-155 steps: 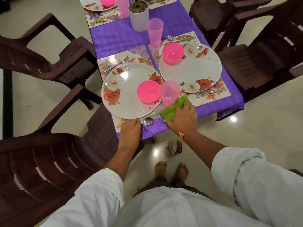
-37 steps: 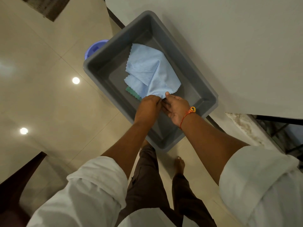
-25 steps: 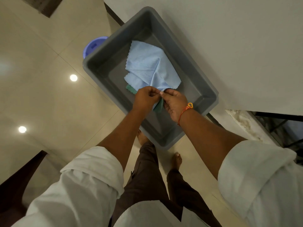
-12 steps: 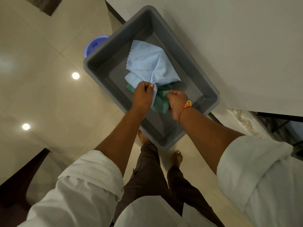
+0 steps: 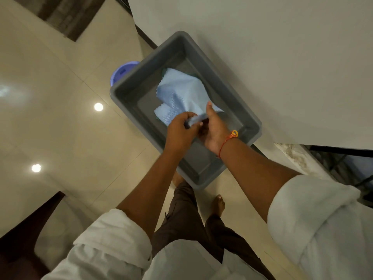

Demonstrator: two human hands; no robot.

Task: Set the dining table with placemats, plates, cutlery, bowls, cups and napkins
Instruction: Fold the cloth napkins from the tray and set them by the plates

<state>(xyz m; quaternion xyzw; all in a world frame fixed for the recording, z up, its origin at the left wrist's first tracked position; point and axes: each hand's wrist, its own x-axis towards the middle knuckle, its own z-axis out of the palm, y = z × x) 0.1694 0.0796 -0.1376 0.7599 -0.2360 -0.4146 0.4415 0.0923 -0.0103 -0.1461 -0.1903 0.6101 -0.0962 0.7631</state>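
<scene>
Both hands are working over a grey tub (image 5: 238,110), inside which the light blue napkin (image 5: 179,91) is lying crumpled toward the far end. The left hand (image 5: 179,134) is pinching the napkin's near fold with curled fingers. The right hand (image 5: 215,129) is holding the same fold with its thumb laid over it, and its fingers are being hidden by the cloth and the left hand. A thin teal edge (image 5: 157,118) is peeking from under the napkin, and what it belongs to cannot be told. A purple round object (image 5: 123,70) is being mostly covered by the tub's far corner. The near half of the tub is lying bare. The tub's right side is sitting close along a white wall (image 5: 282,57), while glossy beige floor tiles (image 5: 60,118) are spreading out on its left, reflecting two lights. Dark furniture (image 5: 24,229) is being cut off at the lower left.
</scene>
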